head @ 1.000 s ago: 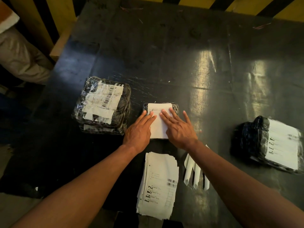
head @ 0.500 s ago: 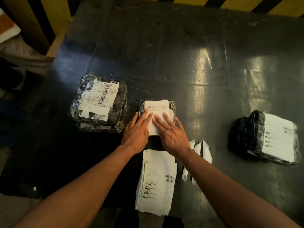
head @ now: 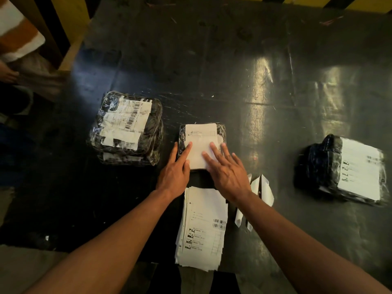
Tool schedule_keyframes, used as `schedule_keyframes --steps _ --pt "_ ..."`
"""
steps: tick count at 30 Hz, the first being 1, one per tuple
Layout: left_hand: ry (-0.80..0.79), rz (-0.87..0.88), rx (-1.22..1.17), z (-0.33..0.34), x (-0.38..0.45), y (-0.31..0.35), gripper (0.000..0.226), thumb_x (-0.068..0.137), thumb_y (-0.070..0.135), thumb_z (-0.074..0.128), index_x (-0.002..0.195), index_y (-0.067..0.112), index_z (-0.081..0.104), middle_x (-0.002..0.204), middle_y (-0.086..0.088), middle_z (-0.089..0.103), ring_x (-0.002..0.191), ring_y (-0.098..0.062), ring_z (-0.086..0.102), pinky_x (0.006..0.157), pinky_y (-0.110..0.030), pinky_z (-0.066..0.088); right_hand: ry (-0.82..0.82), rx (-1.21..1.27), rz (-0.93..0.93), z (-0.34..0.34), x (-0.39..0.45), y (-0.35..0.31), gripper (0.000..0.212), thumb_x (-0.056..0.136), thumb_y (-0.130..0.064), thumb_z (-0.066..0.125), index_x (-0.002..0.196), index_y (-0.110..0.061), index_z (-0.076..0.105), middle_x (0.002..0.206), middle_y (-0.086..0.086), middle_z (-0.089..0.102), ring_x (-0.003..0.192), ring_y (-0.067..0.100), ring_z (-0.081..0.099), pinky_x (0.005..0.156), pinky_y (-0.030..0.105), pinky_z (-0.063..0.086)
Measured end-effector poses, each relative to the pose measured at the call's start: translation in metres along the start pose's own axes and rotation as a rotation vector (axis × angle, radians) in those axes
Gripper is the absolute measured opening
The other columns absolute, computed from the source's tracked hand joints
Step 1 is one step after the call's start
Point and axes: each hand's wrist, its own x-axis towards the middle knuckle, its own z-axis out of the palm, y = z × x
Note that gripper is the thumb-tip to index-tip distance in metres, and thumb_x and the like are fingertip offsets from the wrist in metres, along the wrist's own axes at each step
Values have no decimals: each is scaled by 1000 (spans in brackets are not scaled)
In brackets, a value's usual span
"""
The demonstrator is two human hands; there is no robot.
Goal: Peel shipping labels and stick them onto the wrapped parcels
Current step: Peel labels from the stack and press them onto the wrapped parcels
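A small black wrapped parcel lies in the middle of the dark table, with a white shipping label covering its top. My left hand lies flat at the label's left edge, fingers straight and touching it. My right hand presses flat on the label's right side, fingers spread. A stack of printed shipping labels sits at the table's near edge between my forearms. Peeled white backing strips lie just right of my right wrist.
A larger wrapped parcel with several labels sits at the left. Another black labelled parcel lies at the right. The dark table ends at a yellow-and-black striped wall. A person in a striped sleeve is at far left.
Both hands have slid slightly down toward me along the label, uncovering more of its top. The right hand's fingers have spread wider.
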Motion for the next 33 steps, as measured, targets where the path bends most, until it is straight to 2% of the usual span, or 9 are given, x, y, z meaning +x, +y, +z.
schedule_keyframes --steps 4,6,11,15,17,20,28,31,33 --pt "-7 -4 8 1 2 -3 58 111 36 35 159 54 9 173 -1 8 143 -31 45 106 -45 51 38 -34 30 0 -10 18 52 111 -41 33 161 -41 21 171 -5 16 159 29 10 127 51 17" --pt "-8 3 8 1 4 -5 59 111 37 35 159 56 8 172 -4 16 145 -32 43 110 -47 49 28 -73 43 -5 -14 30 49 111 -43 31 159 -41 26 169 -9 22 158 28 13 128 49 18" --pt "-25 0 11 0 5 -5 59 111 37 35 158 57 7 169 -5 22 141 -32 46 109 -49 50 114 -25 -28 -19 5 16 46 109 -50 32 144 -33 56 163 -3 36 157 26 21 126 48 24" --pt "-18 36 -7 0 5 -8 59 110 35 37 158 57 10 169 -3 24 141 -31 47 107 -48 51 81 -102 -270 3 16 -10 50 109 -37 30 156 -24 41 164 -1 35 156 23 23 126 50 24" --pt "-20 44 -1 -1 6 -10 59 110 36 37 158 58 10 169 -3 24 141 -31 47 106 -48 51 54 -117 -278 14 7 -4 52 111 -34 29 162 -24 26 168 -2 23 158 19 13 128 51 16" --pt "-28 16 37 -2 6 -9 58 110 40 35 157 60 7 169 -3 23 141 -32 47 107 -48 50 56 -171 -269 16 -15 24 55 109 -34 23 164 -24 19 170 -3 13 159 19 6 129 52 7" --pt "-78 -20 91 -6 5 -3 59 111 40 33 157 59 1 170 -6 20 139 -33 49 106 -47 50 45 -194 -170 11 -37 40 60 105 -42 16 160 -22 31 167 -4 22 157 23 15 129 52 6" --pt "-71 -17 89 -5 6 -3 60 111 40 32 157 59 0 169 -6 21 139 -33 49 106 -49 51 150 -88 -109 5 -27 25 55 107 -37 24 150 -16 51 159 3 43 155 26 27 128 51 19" --pt "-66 -21 84 -6 5 -2 59 111 39 33 158 58 1 169 -6 21 139 -32 48 107 -49 51 199 39 -57 1 -14 16 51 108 -32 28 154 -15 46 161 7 40 155 27 26 127 50 24"
